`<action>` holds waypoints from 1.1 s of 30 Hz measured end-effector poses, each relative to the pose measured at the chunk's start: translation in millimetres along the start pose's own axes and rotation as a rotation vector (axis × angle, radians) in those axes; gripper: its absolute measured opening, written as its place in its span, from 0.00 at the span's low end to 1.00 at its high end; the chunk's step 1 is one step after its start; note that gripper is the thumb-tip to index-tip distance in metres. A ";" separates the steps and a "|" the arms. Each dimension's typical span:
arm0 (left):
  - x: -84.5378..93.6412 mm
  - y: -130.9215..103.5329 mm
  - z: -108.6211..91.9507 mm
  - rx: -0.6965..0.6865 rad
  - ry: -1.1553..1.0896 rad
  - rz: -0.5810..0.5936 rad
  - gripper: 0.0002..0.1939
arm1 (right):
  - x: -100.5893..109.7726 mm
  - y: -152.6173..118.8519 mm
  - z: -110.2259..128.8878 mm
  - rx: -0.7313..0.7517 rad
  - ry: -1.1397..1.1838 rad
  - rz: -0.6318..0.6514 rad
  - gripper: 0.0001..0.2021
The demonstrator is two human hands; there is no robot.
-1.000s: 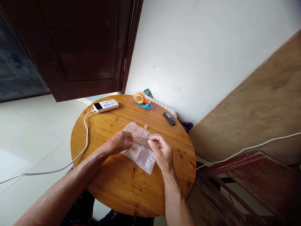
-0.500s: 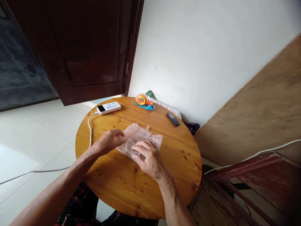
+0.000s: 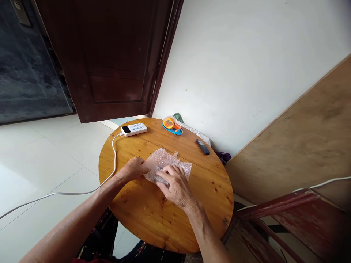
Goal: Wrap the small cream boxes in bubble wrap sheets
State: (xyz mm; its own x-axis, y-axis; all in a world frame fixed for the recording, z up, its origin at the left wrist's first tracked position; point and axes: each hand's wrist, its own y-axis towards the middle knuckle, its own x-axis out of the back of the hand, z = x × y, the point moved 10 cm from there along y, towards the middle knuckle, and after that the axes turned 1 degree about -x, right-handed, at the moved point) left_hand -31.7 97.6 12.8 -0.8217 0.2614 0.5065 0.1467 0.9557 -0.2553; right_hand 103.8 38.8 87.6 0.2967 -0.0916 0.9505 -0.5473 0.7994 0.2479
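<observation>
Left hand (image 3: pixel 135 168), bare, fingers partly hidden; left forearm (image 3: pixel 82 215), bare, long and slender; right hand (image 3: pixel 175 184), bare, back creased at the wrist; right forearm (image 3: pixel 204 230), bare. Trousers (image 3: pixel 102 228), one pair, near-black cloth, scattered small figures in red and pale tones; red cloth (image 3: pixel 91 260), narrow strip at the bottom edge, garment type unclear.

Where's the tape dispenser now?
In the head view, the orange-and-blue tape dispenser sits near the far edge of the round table, right of the white cabled device.
</observation>
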 end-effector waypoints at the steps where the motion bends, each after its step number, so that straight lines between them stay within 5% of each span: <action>1: -1.0 0.7 -1.2 -0.005 -0.019 -0.010 0.05 | 0.0 1.3 0.5 0.002 -0.010 0.013 0.12; 8: -9.0 -5.7 -30.9 -0.129 -0.073 -0.099 0.03 | -1.0 10.9 4.8 0.003 -0.101 0.079 0.03; 12: -21.1 -11.3 -41.5 -0.173 -0.093 -0.086 0.01 | 6.6 5.3 4.3 -0.025 -0.014 0.023 0.07; 18: -33.7 -38.9 -75.8 -0.425 0.232 -0.070 0.07 | 30.3 -27.1 -5.5 -0.084 0.116 -0.168 0.17; 22: -42.7 -60.9 -94.2 -0.620 0.494 -0.004 0.12 | 47.7 -73.0 -45.3 -0.363 0.215 -0.415 0.16; 27: -43.0 -68.3 -96.7 -0.771 0.509 0.029 0.18 | 14.2 -115.8 -84.1 -0.771 0.528 -0.352 0.30; 33: -46.8 -69.4 -88.1 -0.794 0.407 0.071 0.16 | -5.4 -99.5 -81.9 -0.829 0.590 -0.304 0.33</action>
State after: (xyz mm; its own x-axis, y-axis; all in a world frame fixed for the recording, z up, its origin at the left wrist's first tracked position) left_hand 45.2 31.0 79.3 -0.5591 0.2071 0.8028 0.6522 0.7077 0.2717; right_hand 220.7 8.4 42.5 0.7859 -0.2305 0.5737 0.2521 0.9667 0.0430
